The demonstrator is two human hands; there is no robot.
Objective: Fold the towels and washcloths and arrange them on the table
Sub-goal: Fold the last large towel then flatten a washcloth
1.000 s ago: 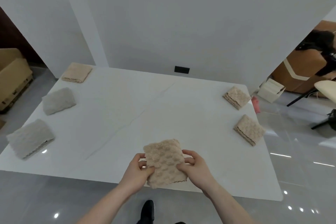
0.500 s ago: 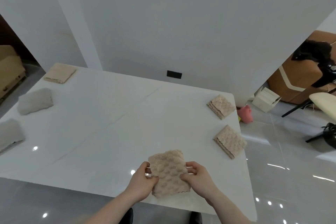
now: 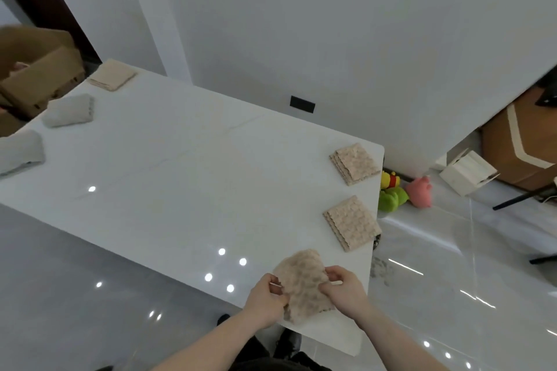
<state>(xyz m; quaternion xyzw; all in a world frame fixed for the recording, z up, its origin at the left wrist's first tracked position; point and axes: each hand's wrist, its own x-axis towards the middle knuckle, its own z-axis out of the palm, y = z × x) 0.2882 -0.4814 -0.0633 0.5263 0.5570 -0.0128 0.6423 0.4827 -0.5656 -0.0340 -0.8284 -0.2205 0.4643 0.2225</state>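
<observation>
I hold a folded beige, bumpy washcloth (image 3: 302, 283) above the near right corner of the white table (image 3: 187, 178). My left hand (image 3: 265, 303) grips its left edge and my right hand (image 3: 343, 292) grips its right edge. Two folded beige washcloths lie along the table's right edge, one near (image 3: 351, 222) and one farther back (image 3: 354, 163). On the left side lie two folded grey towels (image 3: 70, 110) (image 3: 19, 151) and, at the far corner, a flat tan towel (image 3: 112, 74).
A cardboard box (image 3: 36, 69) stands beyond the table's left end. Plush toys in yellow, green and pink (image 3: 404, 190) sit on the glossy floor to the right, near a white box (image 3: 465, 172). A black wall socket (image 3: 302, 104) is behind the table.
The view has swung right and the beige washcloth, still in both hands, now sits closer to the table's near right corner, just below the nearer folded washcloth.
</observation>
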